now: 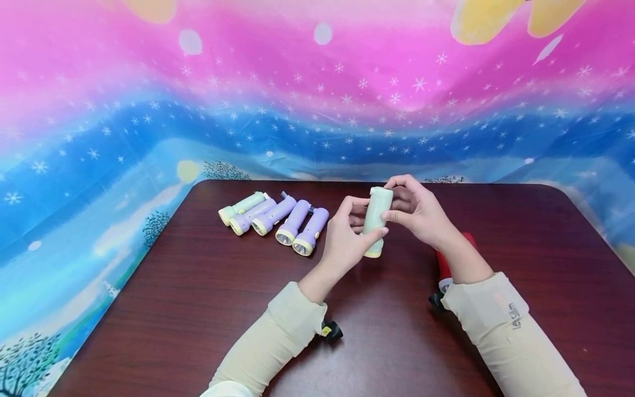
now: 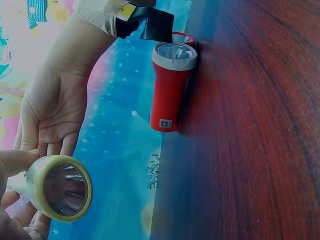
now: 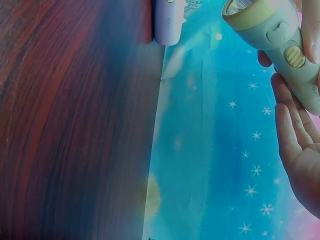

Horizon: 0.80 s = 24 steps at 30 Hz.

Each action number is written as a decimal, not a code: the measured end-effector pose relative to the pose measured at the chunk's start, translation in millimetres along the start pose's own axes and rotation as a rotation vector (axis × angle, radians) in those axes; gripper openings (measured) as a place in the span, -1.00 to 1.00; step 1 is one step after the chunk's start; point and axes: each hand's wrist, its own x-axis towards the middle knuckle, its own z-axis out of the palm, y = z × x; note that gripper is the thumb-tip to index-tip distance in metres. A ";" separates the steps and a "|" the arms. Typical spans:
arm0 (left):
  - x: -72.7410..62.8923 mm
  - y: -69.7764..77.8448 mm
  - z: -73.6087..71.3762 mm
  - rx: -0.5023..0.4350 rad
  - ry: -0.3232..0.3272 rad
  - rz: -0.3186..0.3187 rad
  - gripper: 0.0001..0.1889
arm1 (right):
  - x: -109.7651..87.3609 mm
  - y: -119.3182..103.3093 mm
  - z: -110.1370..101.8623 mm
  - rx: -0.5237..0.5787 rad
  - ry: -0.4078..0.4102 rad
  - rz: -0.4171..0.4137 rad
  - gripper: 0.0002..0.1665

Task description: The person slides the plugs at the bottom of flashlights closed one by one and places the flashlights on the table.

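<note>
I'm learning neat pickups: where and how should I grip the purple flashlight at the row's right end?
Probably grip the end purple flashlight by its barrel, coming from above and slightly right. It lies on its side, the barrel looks slimmer than the lens head, and the neighbouring flashlight sits close on its left, leaving its right side exposed.
</note>
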 end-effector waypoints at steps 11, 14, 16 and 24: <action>-1.6 1.7 -2.5 -0.016 -0.054 0.036 -0.41 | -1.8 -2.5 0.1 0.001 0.022 -0.011 -0.43; -1.3 0.7 -2.7 -0.003 -0.066 0.045 -0.41 | -2.2 -1.9 0.6 0.005 0.028 -0.008 -0.43; -1.0 0.0 -2.9 0.005 -0.073 0.050 -0.41 | -2.3 -1.6 1.0 0.006 0.033 -0.011 -0.44; -1.6 -0.5 -4.5 0.067 -0.101 0.066 -0.33 | -2.0 -3.1 2.9 0.009 0.063 -0.017 -0.42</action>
